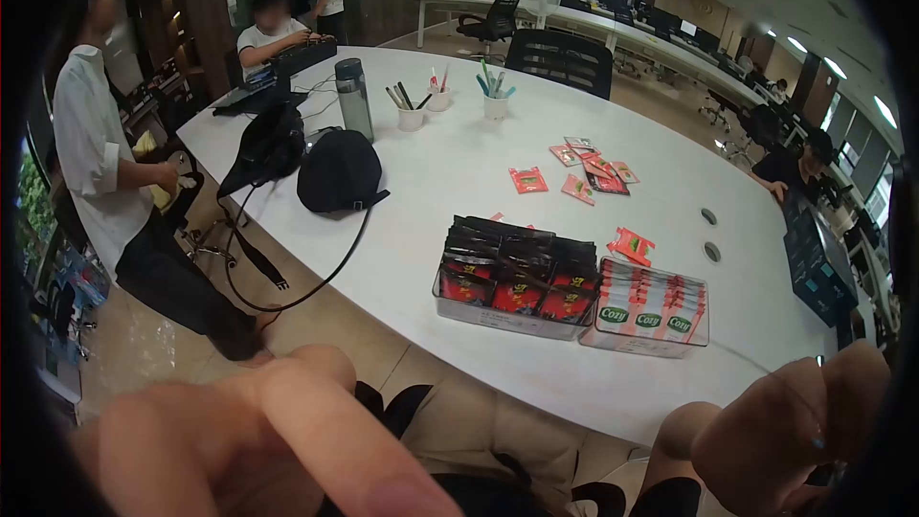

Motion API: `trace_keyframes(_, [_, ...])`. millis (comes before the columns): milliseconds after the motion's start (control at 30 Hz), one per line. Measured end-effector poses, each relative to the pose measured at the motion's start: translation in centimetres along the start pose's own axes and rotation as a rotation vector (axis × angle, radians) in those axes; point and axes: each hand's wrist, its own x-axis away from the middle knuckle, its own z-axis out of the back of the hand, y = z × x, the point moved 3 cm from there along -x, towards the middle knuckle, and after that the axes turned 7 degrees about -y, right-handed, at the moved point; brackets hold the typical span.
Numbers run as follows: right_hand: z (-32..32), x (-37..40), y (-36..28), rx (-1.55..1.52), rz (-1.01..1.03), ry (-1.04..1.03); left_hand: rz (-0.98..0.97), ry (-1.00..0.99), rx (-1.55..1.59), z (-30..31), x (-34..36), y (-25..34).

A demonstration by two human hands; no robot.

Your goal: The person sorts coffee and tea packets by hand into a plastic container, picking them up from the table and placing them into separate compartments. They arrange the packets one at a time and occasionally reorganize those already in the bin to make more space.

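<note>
Open-plan office, broad white oval table (pixel 450 172), smooth matte top. Close to the lens and blurred: left hand (pixel 278 440), fingers stretched out, nothing in them; right hand (pixel 775 440) curled, grip impossible to tell. Nearest, at the table's near edge: clear rectangular plastic tray of glossy black-and-red sachets (pixel 517 278), beside it a clear plastic box of pink-and-white sachets (pixel 651 311). Farther back: loose red foil packets (pixel 584 172), soft rounded black bag (pixel 340 172), grey cylindrical bottle (pixel 354 96).

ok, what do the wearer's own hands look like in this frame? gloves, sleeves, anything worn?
Both are bare, with no gloves. The left hand and the right hand sit very close to the lens and are blurred, so fine detail is lost. No ring, watch or strap shows on either. No sleeve or cuff is in view, as the wrists run out of the frame. A thin pale line crosses the right hand; too blurred to identify.
</note>
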Motion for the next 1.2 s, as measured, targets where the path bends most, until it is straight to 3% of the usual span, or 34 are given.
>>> trace_keyframes(133, [-1.1, -0.3, -1.8, 0.023, -0.011, -0.006, -0.115, -0.002, -0.153, 1.3, 0.1, 1.8])
trace_keyframes(333, [-1.8, 0.2, -5.2, 0.149, -0.024, -0.021, -0.172, 0.012, -0.091, 1.1, 0.4, 1.9])
trace_keyframes(533, [-3.5, 3.4, -4.1, -0.286, 0.270, 0.100, -0.186, 0.070, 0.003, -0.1, 2.0, -0.2])
trace_keyframes(667, [-4.3, 6.6, -2.7, -0.120, 0.253, -0.110, -0.044, 0.099, 0.045, -1.0, 7.0, -1.0])
trace_keyframes(833, [-3.6, 11.0, -1.4, 0.325, 0.307, -0.664, 0.273, -0.083, 0.080, -1.4, 10.3, 0.6])
trace_keyframes(967, [-2.7, 14.0, -0.9, 0.465, 0.352, -0.997, 0.195, -0.102, 0.161, -1.1, 9.9, -0.3])
trace_keyframes(1033, [-2.6, 14.2, -0.7, 0.509, 0.333, -1.099, 0.247, -0.106, 0.167, -0.6, 9.0, -1.0])
trace_keyframes(1200, [-2.3, 12.6, 3.3, 0.748, -0.109, -0.907, 0.286, -0.007, 0.034, 1.4, 8.0, -4.9])
